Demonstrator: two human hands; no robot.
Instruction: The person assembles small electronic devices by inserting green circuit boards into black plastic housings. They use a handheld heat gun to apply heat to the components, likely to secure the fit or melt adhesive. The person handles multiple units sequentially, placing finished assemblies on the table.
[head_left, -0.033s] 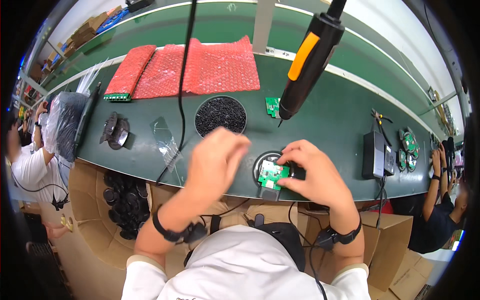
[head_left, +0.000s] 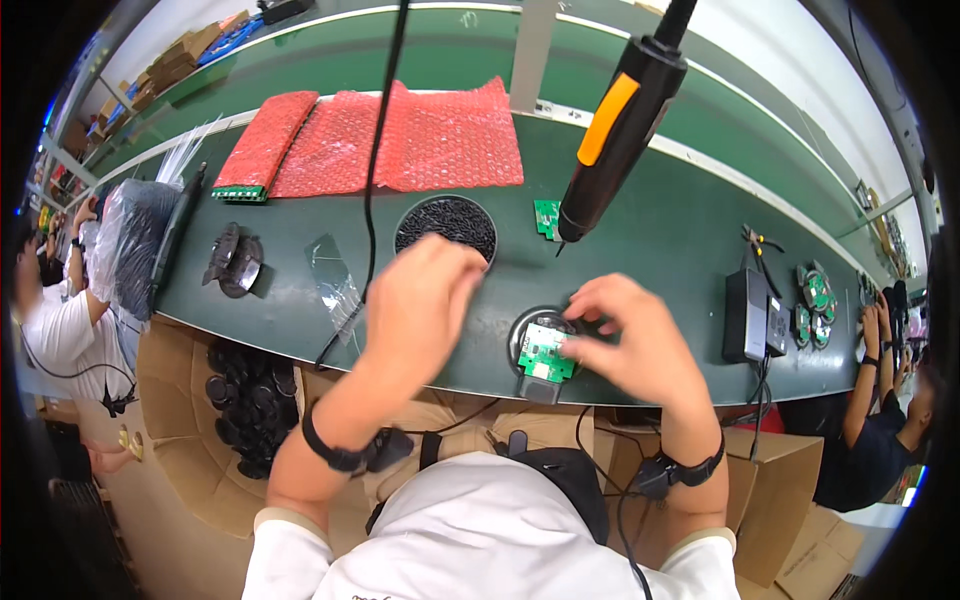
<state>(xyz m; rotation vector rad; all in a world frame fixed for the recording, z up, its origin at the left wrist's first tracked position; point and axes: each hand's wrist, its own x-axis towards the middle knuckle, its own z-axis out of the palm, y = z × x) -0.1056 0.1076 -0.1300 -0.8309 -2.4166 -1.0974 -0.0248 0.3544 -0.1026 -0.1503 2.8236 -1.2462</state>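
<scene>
My left hand [head_left: 415, 310] is closed, its fingertips pinched together at the near rim of a round dish [head_left: 398, 222] full of small black screws [head_left: 445, 220]. What the pinch holds, if anything, is hidden. A green circuit board [head_left: 543, 352] sits in a round black housing [head_left: 516, 335] near the table's front edge, with a dark grey block [head_left: 540, 390] at its near side. My right hand [head_left: 640, 345] is open to the right of the board, its thumb tip by the board's right edge and its fingers spread above the housing.
A black electric screwdriver [head_left: 620, 140] hangs above the table, its tip near another green board [head_left: 546, 218]. Red bubble wrap [head_left: 440, 140] lies at the back. A power box [head_left: 748, 315], pliers [head_left: 760, 250] and several boards [head_left: 820, 295] are at right; dark plastic parts [head_left: 233, 262] at left.
My left hand has shifted slightly left, still pinched near the dish. My right hand's fingers have spread and eased away from the board. The board stays in the housing.
</scene>
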